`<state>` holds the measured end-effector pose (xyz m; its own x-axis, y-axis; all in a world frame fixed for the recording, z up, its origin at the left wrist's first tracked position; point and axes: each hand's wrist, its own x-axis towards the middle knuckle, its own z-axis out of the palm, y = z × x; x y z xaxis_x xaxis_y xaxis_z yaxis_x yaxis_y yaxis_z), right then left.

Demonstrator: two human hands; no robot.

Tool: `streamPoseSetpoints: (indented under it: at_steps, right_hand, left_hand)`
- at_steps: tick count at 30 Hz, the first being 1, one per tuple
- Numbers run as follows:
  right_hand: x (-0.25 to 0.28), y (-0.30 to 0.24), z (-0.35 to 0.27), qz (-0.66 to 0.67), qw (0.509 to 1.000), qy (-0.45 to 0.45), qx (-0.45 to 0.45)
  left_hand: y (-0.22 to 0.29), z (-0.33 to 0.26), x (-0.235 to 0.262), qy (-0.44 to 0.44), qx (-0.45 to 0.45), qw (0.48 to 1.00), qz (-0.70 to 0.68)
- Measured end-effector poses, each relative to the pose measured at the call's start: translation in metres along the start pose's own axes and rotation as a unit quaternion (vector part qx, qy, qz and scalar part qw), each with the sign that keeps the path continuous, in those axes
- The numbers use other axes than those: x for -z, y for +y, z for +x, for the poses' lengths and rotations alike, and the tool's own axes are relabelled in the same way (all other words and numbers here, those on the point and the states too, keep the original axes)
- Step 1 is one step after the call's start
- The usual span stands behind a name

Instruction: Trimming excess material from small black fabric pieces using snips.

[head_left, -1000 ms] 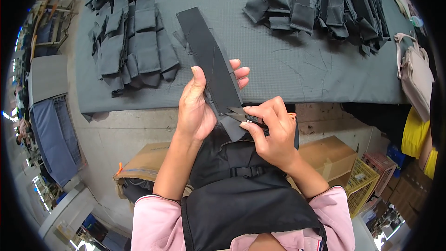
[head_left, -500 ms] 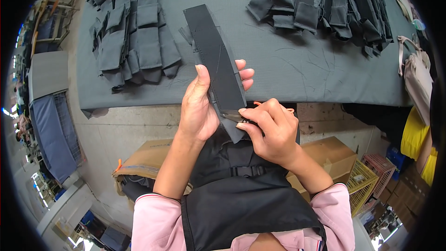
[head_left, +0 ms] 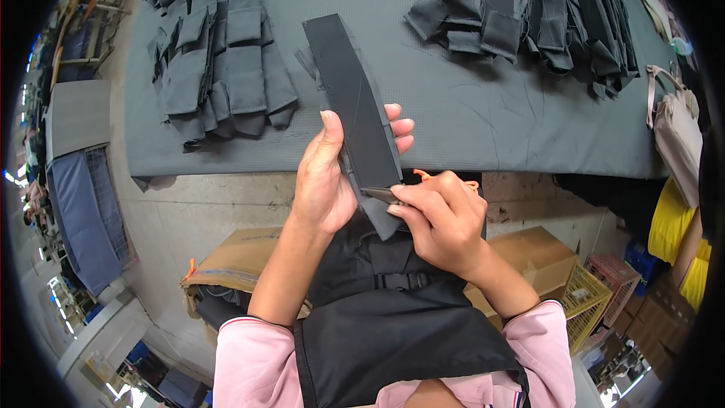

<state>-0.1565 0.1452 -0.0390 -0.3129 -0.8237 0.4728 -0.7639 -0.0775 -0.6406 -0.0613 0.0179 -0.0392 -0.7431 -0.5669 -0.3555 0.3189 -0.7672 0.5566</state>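
Note:
A long dark-grey fabric strip with a black facing slants up from my lap over the table's near edge. My left hand is closed around it, thumb on the near left edge and fingertips showing past the right edge. My right hand pinches small thread snips, mostly hidden by the fingers. Their pointed metal blades lie against the strip's lower end, near a loose grey fabric flap. An orange cord shows just behind the right hand.
The grey-covered table carries stacked grey fabric pieces at left and more strips at right. Cardboard boxes and a yellow crate stand below. A beige bag hangs right, near a person in yellow.
The strip's lower end and the snips have shifted slightly downward with my right hand. The metal blades show more plainly across the strip. My left hand keeps its grip.

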Motion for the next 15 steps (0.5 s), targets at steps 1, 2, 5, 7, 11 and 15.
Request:
streamPoseSetpoints:
  at_steps: [1, 2, 5, 7, 11, 15]
  right_hand:
    - [-0.0004, 0.0007, -0.0012, 0.009, 0.999, 0.033, 0.010]
    - [0.0003, 0.0004, -0.0008, 0.010, 0.999, 0.032, 0.010]
    - [0.0021, -0.0007, 0.0011, 0.009, 1.000, -0.008, 0.000]
    - [0.0014, -0.0008, 0.0007, 0.003, 1.000, -0.013, 0.005]
    - [-0.0003, -0.0006, 0.0011, 0.018, 0.999, 0.033, 0.015]
    - [0.0022, -0.0018, 0.0000, 0.002, 1.000, 0.002, 0.000]
  left_hand:
    - [0.0004, 0.0003, 0.0001, -0.002, 0.002, 1.000, -0.005]
    - [0.0004, 0.0000, 0.0007, -0.001, 0.003, 1.000, -0.006]
    - [0.0004, 0.0000, 0.0018, -0.009, 0.009, 1.000, -0.016]
    - [0.0003, -0.0004, 0.0014, -0.006, 0.000, 1.000, -0.013]
    - [0.0005, -0.0005, 0.0016, -0.010, 0.005, 1.000, -0.014]
    - [0.0021, -0.0017, 0.0043, -0.032, 0.019, 0.999, -0.016]
